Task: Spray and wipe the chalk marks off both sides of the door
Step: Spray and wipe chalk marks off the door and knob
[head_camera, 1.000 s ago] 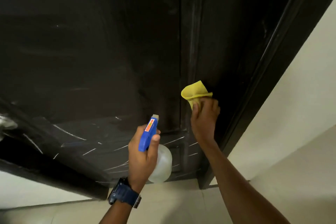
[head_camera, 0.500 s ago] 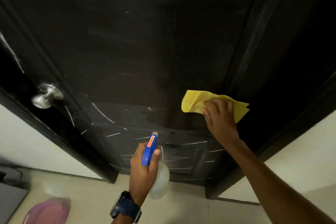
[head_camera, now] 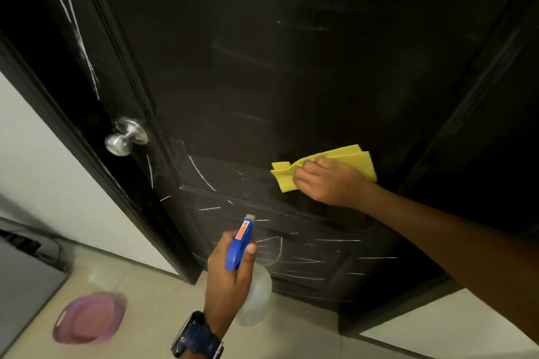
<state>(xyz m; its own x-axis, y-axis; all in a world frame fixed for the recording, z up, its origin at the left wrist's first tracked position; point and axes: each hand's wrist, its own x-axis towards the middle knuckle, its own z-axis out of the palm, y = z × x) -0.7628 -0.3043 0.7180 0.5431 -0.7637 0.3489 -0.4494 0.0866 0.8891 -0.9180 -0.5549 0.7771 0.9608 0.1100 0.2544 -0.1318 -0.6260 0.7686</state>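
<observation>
The right hand [head_camera: 329,183] presses one folded yellow cloth [head_camera: 350,159] flat against the dark door [head_camera: 291,67], its fingers [head_camera: 309,167] spread over the cloth and curled a little at the front edge, so the cloth is pinned and held against the middle panel just above the lower one. The left hand [head_camera: 230,268] is clenched round one spray bottle [head_camera: 253,294], thumb over the blue trigger head [head_camera: 239,245], nozzle aimed at the lower panel and held off the door. The step in hand looks like wiping, and to do it well the cloth should probably keep broad, even pressure and travel in overlapping passes toward the chalk marks [head_camera: 303,261] that lie below and to the left, turning to a clean fold once it loads with dust; a short spray on the lower panel first would likely loosen the chalk and stop it smearing into the grooves of the moulding. Counted: one door, one round metal knob [head_camera: 124,137], one cloth, one bottle, one purple bowl [head_camera: 87,319] on the tiled floor [head_camera: 140,341], one wristwatch [head_camera: 198,338] on the left wrist. The chalk strokes are too many and too faint to number surely; they cluster on the lower panel, beside the knob, and in long streaks [head_camera: 75,32] up the door's left strip. The far side of the door is hidden.
</observation>
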